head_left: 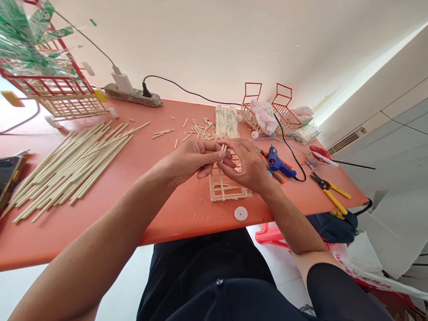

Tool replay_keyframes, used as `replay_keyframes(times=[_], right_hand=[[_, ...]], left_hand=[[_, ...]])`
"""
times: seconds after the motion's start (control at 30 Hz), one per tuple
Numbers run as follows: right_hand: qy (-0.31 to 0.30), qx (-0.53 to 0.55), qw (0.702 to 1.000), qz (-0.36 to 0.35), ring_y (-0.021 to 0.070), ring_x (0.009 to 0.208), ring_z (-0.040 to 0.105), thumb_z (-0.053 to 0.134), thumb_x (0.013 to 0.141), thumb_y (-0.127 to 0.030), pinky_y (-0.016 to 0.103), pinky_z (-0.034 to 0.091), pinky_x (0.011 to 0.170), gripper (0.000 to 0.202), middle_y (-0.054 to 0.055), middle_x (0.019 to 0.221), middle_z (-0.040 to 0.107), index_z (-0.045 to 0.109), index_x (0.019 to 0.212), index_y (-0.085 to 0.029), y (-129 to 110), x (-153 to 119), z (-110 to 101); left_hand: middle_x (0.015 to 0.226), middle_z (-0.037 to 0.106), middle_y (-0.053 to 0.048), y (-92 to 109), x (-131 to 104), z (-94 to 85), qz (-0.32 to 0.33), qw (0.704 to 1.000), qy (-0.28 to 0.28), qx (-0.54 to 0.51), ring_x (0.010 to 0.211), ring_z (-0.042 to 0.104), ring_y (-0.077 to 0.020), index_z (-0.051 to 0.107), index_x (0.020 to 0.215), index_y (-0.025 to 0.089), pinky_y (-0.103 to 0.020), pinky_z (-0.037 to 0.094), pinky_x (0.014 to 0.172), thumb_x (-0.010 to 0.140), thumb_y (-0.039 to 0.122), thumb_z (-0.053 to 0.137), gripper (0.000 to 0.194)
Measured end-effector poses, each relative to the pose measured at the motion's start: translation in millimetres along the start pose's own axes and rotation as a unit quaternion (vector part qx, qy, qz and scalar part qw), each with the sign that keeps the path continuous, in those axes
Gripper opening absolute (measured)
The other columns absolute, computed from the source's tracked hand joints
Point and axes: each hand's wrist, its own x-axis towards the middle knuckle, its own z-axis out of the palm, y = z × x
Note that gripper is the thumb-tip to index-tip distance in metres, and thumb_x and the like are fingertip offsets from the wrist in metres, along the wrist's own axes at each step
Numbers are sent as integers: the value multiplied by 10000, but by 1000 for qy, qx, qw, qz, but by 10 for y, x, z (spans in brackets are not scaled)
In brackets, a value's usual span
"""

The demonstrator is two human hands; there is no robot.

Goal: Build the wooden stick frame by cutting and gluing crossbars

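Note:
Two short pale wooden sticks [223, 151], side by side, stand between my hands. My left hand [202, 158] pinches them between thumb and fingers. From the other side, my right hand [247, 162] closes its fingertips on the same sticks. Beneath both hands lies a small lattice frame [230, 192] of glued sticks, its upper part partly hidden by my fingers. A white plastic disc [240, 213] rests just in front of the frame. To the right of my right hand is a blue glue gun [279, 164], with orange-handled pliers [278, 174] beside it.
Long sticks [76, 165] spread across the left of the orange table [160, 223]. Cut pieces [203, 129] and a packet of sticks [227, 121] lie behind my hands. Yellow-handled pliers [331, 191] sit at the right, near a red-stained cup [319, 155]. A power strip [133, 95] lies along the wall.

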Motion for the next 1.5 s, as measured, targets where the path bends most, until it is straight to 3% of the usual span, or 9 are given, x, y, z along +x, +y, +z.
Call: replay_keyframes(times=[0.1,0.23,0.33,0.5,0.63,0.8,1.0,1.13,1.5], right_hand=[[-10,-5,1000,1,286,1243,694,606,1082,-427,430,518,1087,399,136,1306,769,667,1398,-191,23,-4,-21],[-18,-9,1000,5,306,1276,681,589,1077,-608,463,510,1117,563,138,1361,757,639,1472,-211,51,-6,-42],[-20,-15,1000,16,311,1272,683,571,1076,-639,469,509,1120,584,137,1358,760,648,1474,-218,48,-6,-33],[-11,-21,999,32,309,1235,693,594,1083,-550,469,506,1111,472,128,1318,780,691,1413,-226,25,-13,3],[3,-23,999,23,301,1189,706,620,1073,-477,460,509,1085,389,116,1253,797,717,1357,-231,36,-20,15],[-5,-15,1000,10,304,1222,701,622,1072,-560,459,514,1087,502,140,1296,784,690,1416,-200,64,-16,3],[-7,25,999,26,315,1329,657,633,1021,-702,512,499,1161,783,140,1427,724,498,1645,-248,84,-6,-58],[25,37,999,17,297,1275,686,608,1045,-683,488,523,1124,727,129,1361,754,534,1616,-239,95,-7,-116],[41,39,998,13,277,1242,722,569,1092,-612,459,538,1087,610,116,1321,791,564,1568,-230,122,-38,-130]], left_hand=[[770,832,-119,-2,-6,-4,2,1000,-3,-4,354,415,-16,787,859,124,-228,360,456,797,506,953,420],[550,709,-42,11,-21,-1,11,1000,2,-9,349,414,-38,805,881,126,-236,370,474,825,501,928,398],[488,652,-18,25,-24,10,11,1000,6,-7,345,408,-49,811,880,127,-234,340,455,814,499,936,398],[725,814,-131,50,-16,40,5,1000,2,-19,331,371,-18,782,825,123,-225,257,400,762,521,972,445],[606,759,-90,62,-22,59,2,1000,-5,-11,330,362,-26,778,817,131,-218,253,396,762,568,963,477],[840,848,-167,27,-21,54,13,1000,-1,-18,331,378,0,775,823,115,-212,253,404,799,551,943,467],[972,864,-196,52,-40,52,26,998,41,-49,334,365,16,741,794,119,-208,242,407,809,520,945,450],[1005,865,-199,97,-65,53,26,995,63,-68,340,336,18,729,830,129,-206,214,406,803,497,950,430],[1016,865,-204,33,-53,44,11,993,108,-44,321,335,2,702,882,143,-226,177,397,815,562,913,474]])
